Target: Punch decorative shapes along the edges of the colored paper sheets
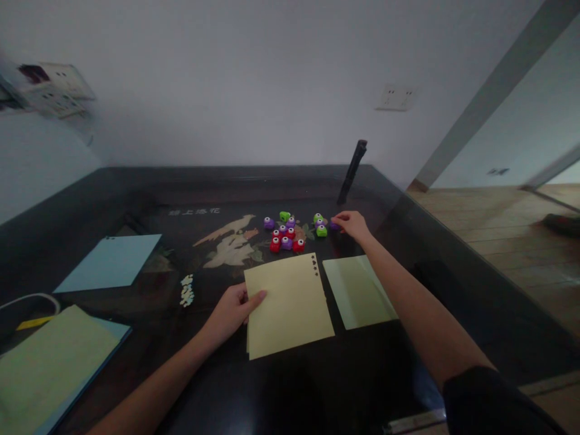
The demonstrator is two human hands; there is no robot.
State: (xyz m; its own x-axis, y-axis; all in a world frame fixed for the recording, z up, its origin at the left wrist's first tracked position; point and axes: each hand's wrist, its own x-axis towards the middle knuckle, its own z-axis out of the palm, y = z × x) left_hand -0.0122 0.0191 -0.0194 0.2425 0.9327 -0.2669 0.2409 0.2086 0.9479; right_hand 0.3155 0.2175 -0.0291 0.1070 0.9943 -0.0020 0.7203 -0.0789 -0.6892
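Observation:
My left hand (236, 308) is closed on the left edge of a yellow sheet of paper (290, 308), its thumb on top. A second layer shows under that edge. Small punched shapes run down the sheet's upper right corner. At the right of the group, my right hand (352, 226) pinches a purple craft punch (335, 224), partly hidden by the fingers. Close by stand a green punch (321, 231) and another purple punch (319, 223). Several red, purple and green punches with white round tops cluster further left, among them a red punch (298, 245).
A pale green sheet (357, 293) lies below my right forearm. Punched paper bits (186, 291) and a blue sheet (111, 263) are on the left. A paper stack (54, 368) sits front left. A black upright object (351, 172) stands at the dark table's (217, 386) back right.

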